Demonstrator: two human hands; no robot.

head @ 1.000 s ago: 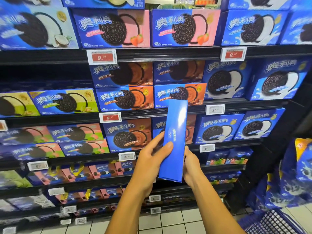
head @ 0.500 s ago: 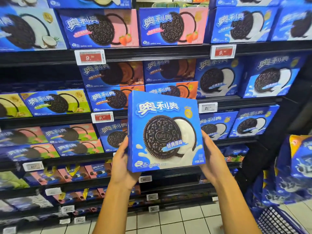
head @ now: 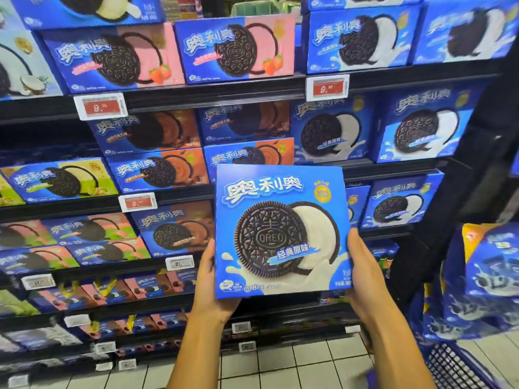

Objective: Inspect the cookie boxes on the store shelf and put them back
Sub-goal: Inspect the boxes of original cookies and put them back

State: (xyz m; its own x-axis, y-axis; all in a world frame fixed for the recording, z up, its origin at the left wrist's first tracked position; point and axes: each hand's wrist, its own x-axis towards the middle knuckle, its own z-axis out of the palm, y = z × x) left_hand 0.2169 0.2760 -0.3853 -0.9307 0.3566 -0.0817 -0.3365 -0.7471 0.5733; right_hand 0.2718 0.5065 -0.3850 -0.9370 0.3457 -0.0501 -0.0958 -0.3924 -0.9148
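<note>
I hold a blue cookie box (head: 282, 231) upright in front of the shelves, its front face with a dark cookie and white cream turned toward me. My left hand (head: 214, 287) grips its lower left edge. My right hand (head: 363, 270) grips its lower right edge. Behind the box, the black store shelf (head: 213, 94) carries rows of similar boxes: pink strawberry ones (head: 238, 49) above, brown chocolate ones (head: 157, 172) at the middle, and blue original ones (head: 328, 133) to the right.
Red and white price tags (head: 99, 106) hang along the shelf edges. A blue shopping basket (head: 455, 366) sits at the lower right, with a stack of blue bags (head: 486, 279) above it. White floor tiles (head: 280, 363) show below the shelves.
One second ago the box was edge-on to me, showing its narrow blue side. It has been turned so its front faces me, with both hands now on its lower edges.
</note>
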